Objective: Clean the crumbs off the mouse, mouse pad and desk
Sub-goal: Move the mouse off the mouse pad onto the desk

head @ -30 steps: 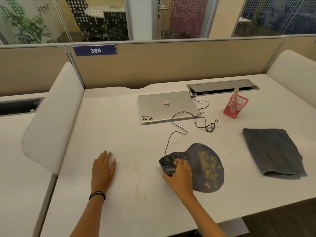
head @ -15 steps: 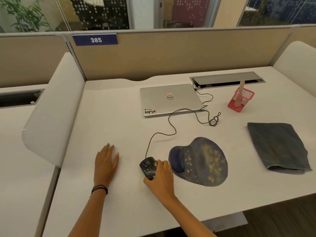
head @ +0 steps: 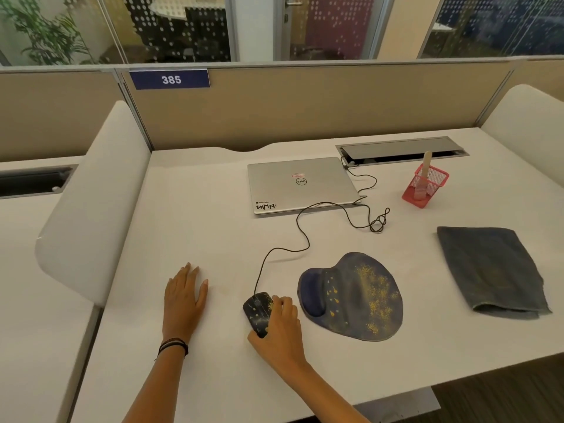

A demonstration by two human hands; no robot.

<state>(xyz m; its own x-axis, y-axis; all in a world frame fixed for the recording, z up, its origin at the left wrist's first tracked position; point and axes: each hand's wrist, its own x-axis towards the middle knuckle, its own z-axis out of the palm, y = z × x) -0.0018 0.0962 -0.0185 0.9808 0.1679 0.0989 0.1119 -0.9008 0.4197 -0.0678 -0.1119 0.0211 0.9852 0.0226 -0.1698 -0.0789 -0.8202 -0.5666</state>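
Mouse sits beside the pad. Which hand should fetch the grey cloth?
Right, probably. The grey cloth lies at the right of the desk, past the mouse pad, nearer the right hand, which must first release the mouse. The left hand rests flat on the far side.

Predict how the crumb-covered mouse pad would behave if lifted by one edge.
The mouse pad looks thin and flat, so it would probably droop. Its loose yellow crumbs would likely slide off. The padded wrist rest may weigh that end down.
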